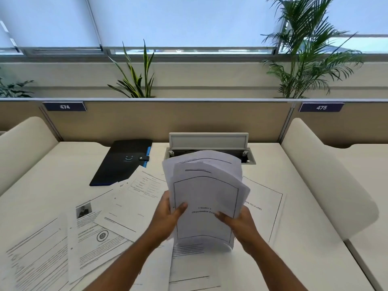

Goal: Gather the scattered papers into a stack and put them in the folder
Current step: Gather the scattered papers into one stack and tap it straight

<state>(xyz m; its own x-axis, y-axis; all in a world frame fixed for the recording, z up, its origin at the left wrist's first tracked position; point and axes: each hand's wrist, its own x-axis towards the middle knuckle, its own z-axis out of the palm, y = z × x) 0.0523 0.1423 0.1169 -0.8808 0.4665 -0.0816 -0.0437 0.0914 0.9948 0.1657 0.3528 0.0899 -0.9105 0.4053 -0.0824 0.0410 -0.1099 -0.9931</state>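
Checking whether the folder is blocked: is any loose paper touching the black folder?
Touching. The head view shows a loose sheet's top corner lying over the black folder's near edge, with no gap.

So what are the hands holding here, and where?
Both hands, left hand and right hand, grip a sheaf of papers by its lower side edges.
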